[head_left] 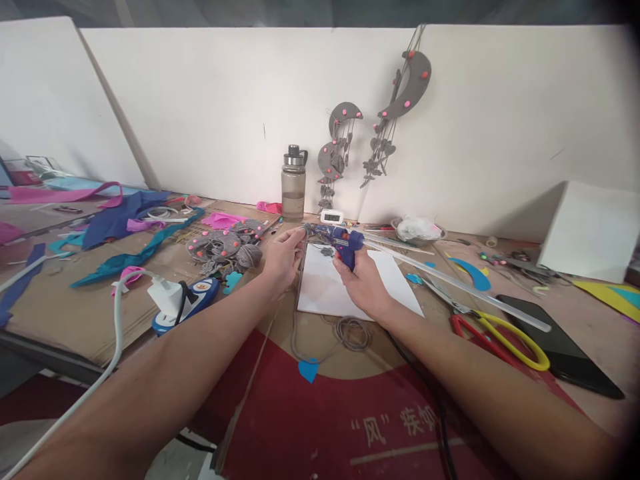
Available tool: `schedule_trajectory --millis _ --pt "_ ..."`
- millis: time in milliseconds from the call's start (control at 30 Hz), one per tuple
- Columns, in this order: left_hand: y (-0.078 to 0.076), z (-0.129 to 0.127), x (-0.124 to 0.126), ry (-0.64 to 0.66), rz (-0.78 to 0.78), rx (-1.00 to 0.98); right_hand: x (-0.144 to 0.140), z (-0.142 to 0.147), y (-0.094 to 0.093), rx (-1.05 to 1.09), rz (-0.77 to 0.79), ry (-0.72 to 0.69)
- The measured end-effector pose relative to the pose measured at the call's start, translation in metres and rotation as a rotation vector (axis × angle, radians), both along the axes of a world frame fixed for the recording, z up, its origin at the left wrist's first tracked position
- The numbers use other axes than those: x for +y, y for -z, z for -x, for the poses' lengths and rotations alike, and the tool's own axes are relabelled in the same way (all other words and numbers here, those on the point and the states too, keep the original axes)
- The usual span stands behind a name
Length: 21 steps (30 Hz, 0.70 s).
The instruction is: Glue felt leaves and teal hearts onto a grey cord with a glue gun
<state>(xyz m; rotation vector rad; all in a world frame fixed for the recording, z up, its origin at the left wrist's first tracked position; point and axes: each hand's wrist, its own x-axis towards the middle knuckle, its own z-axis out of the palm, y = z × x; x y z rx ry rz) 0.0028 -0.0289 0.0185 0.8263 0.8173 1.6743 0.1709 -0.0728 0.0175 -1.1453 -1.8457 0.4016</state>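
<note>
head view, reading from the left: scraps of blue, teal and pink felt (125, 220) sprawl over the cardboard, their far ends cut off at the frame edge. a white charger (167, 297) sits near the grey felt pieces (223, 243). the left hand (283, 257) reaches to the nozzle of the blue glue gun (343, 241), fingers pinched on something too small to make out. the right hand (363, 283) is clenched round the gun's handle, above a white sheet (325, 287). behind stands a water bottle (293, 183). further right lie yellow-handled scissors (500, 330) and a dark phone (565, 343). beyond that the right edge blurs dark.
</note>
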Motion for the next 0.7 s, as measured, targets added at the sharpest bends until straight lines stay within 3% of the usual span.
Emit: schedule_trajectory --millis 700 --pt "0.0004 -0.0008 0.0006 -0.012 -0.008 -0.002 -0.0009 0.0008 0.0019 0.014 0.023 -0.005"
